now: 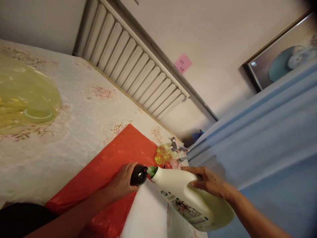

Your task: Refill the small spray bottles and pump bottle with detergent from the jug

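Observation:
My right hand (209, 181) grips the handle of a large cream detergent jug (188, 198), tilted so its green spout touches the mouth of a small dark bottle (138, 175). My left hand (122, 183) is wrapped around that dark bottle and holds it over a red plastic sheet (111, 165). Just beyond the spout lie a few small yellow and pink spray bottles (166, 154) with grey triggers.
A floral tablecloth (81, 109) covers the table. A yellow transparent bag with a green lid inside (27, 99) lies at the left. A radiator (133, 62) and a pink sticky note (183, 62) are on the wall. Blue fabric (260, 138) hangs at right.

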A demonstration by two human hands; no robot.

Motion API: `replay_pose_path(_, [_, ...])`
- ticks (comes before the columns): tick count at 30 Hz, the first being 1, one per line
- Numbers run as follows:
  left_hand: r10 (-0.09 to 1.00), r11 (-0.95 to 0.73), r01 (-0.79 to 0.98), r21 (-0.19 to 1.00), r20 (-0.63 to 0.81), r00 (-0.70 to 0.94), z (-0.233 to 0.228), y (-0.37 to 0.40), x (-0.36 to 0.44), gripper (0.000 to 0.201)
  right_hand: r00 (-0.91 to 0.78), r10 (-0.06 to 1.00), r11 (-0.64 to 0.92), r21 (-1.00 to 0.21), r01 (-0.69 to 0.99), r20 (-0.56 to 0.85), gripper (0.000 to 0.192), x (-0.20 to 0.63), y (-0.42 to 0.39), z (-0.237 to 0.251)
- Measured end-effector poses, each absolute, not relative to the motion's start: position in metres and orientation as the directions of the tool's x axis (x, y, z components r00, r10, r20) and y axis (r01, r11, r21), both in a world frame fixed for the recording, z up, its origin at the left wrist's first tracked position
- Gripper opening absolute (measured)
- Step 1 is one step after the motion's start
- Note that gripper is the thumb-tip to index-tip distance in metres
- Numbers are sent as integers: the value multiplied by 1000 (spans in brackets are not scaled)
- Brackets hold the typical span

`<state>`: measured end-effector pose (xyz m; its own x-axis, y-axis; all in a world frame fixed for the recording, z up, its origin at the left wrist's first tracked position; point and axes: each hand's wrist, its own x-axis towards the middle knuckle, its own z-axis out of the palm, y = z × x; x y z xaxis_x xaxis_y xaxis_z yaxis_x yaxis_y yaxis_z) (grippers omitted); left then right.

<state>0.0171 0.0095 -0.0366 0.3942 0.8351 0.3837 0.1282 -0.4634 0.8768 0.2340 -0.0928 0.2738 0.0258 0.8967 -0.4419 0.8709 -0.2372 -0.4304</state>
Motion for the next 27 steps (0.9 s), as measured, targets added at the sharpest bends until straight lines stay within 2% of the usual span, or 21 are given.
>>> replay_pose_path(27, [828, -463, 122, 878, 379, 412, -41, 10, 19, 75, 25, 892, -236, -416, 878, -452, 60, 228, -91, 277])
